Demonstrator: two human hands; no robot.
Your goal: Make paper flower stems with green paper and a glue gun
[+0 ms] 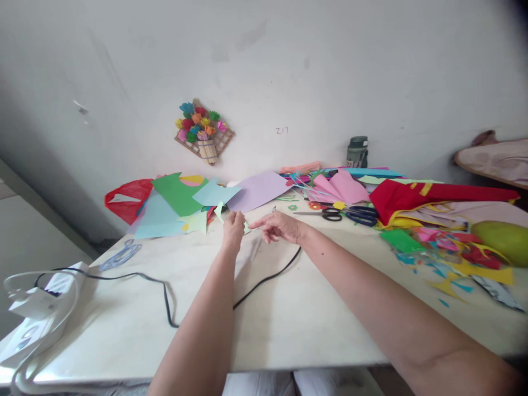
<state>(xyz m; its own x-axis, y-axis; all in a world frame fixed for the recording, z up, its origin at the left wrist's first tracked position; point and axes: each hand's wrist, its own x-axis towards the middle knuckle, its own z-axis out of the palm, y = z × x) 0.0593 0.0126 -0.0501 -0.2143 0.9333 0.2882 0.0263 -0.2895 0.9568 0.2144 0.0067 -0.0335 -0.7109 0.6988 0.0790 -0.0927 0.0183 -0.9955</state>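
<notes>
My left hand (234,228) is closed in a pinch above the table, near its back half. A small light green paper piece (247,227) shows at its fingertips, between my two hands. Another pale green paper scrap (219,211) stands up just beyond that hand; whether the fingers touch it is unclear. My right hand (280,226) points its index finger left towards the small piece, the other fingers loosely bent, with nothing visible in them. A black cord (268,278) runs behind my left forearm and disappears at my right forearm.
Coloured paper sheets (258,191) line the wall. Scissors (330,213) lie right of my hands, with paper scraps (447,275) and a green fruit (501,242) further right. A power strip (61,280) is at left. A bottle (357,152) stands at the back.
</notes>
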